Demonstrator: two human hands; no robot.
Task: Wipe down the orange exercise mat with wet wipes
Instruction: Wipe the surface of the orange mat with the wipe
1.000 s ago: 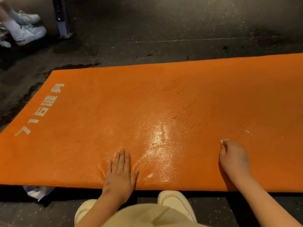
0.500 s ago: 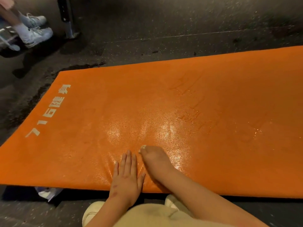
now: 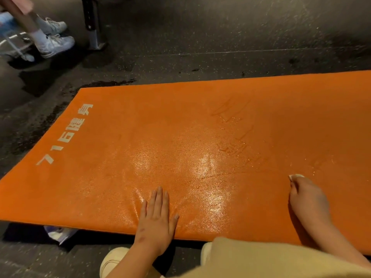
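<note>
The orange exercise mat [image 3: 160, 137] lies flat on a dark floor, with white lettering near its left end and wet, shiny streaks across its middle. My left hand [image 3: 155, 219] presses flat on the mat's near edge, fingers straight. My right hand [image 3: 307, 199] rests on the mat further right, fingers curled over a white wet wipe [image 3: 296, 176]. Only a small corner of the wipe shows beyond the fingertips.
A crumpled wipe packet [image 3: 58, 234] pokes out from under the mat's near edge. Another person's white sneakers [image 3: 54, 44] and a metal equipment leg [image 3: 94, 27] stand at the far left. My pale shoes [image 3: 114, 261] are just in front of the mat.
My right hand swept left with the wipe until it was beside my left hand, then back right, leaving a wet arc. My left hand stayed pressed down.
</note>
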